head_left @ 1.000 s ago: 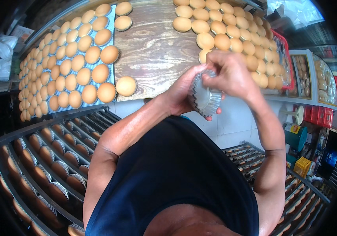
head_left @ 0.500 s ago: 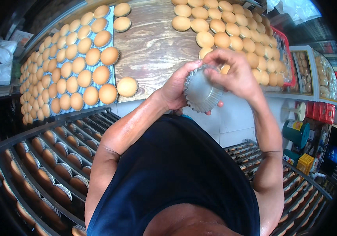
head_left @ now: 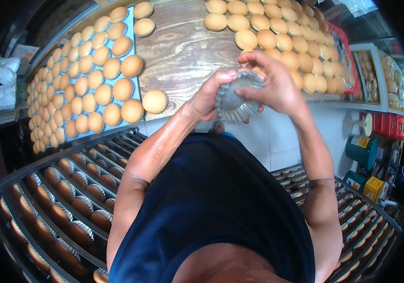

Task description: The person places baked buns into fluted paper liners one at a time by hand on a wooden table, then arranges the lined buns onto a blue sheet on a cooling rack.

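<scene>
Just in front of the wooden board [head_left: 173, 54], my left hand [head_left: 208, 96] grips a silvery fluted cake tin [head_left: 231, 103] by its side, thumb at the upper rim; the rim looks layered, possibly nested tins. My right hand [head_left: 275, 82] is closed on the tin from the right, thumb inside the cup and index finger curled above it. On the board's left, many round golden cakes [head_left: 112, 66] sit in rows on a blue ridged mat [head_left: 130, 45]; a lone cake [head_left: 154, 101] lies right of the mat. More cakes [head_left: 284, 40] cover the board's right part, behind my right hand.
Dark metal racks of cakes in tins stand at lower left [head_left: 81, 198] and lower right [head_left: 362, 236]. At right are a red tray [head_left: 348, 56], glass-lidded cases [head_left: 372, 78], red crates [head_left: 386, 125], green drums [head_left: 360, 152] and a yellow box [head_left: 373, 187]. Plastic bags [head_left: 1, 73] lie at far left.
The tin has turned from nearly edge-on to show its inside and risen slightly with both hands. My right thumb has moved down into the cup.
</scene>
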`<state>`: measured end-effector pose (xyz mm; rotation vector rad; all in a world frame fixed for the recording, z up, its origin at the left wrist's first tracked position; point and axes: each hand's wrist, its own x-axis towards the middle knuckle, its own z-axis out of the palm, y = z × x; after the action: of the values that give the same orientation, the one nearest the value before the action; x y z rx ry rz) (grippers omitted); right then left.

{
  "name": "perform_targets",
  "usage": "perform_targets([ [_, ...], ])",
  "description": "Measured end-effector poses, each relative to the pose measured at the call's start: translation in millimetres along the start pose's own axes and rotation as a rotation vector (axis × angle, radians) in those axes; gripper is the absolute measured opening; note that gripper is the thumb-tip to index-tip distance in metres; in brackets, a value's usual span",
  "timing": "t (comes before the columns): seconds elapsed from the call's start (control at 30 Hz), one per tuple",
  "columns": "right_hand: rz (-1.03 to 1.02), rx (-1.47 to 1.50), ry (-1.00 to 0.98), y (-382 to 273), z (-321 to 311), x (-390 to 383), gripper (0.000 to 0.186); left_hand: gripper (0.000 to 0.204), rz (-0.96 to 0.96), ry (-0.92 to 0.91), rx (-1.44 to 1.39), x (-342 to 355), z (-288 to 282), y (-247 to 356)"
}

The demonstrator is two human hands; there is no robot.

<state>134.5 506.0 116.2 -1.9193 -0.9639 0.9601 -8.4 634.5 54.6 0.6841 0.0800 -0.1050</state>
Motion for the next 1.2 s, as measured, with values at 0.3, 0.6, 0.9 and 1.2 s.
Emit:
perform_targets([
  [0.3, -0.31, -0.247, 0.197, 12.8, 10.4, -0.3, 0.07, 0.073, -0.014, 0.131, 0.037, 3.5, 0.4, -3.5],
  [0.6, -0.235, 0.145, 0.289, 48.5, -10.6, -9.8, 0.06, 0.072, 0.081, 0.063, -0.055, 4.1, -7.2, -9.1],
  [0.9, -0.103, 0.543, 0.203, 48.1, 9.1, -15.3, 0.036, 0.057, 0.195, 0.06, 0.004, 4.6, 6.5, -14.2],
  [1.2, -0.386, -0.08, 0.471, 32.7, 13.0, -14.1, 0.018, 0.05, 0.158, 0.119, 0.181, 3.0, 18.5, -9.9],
])
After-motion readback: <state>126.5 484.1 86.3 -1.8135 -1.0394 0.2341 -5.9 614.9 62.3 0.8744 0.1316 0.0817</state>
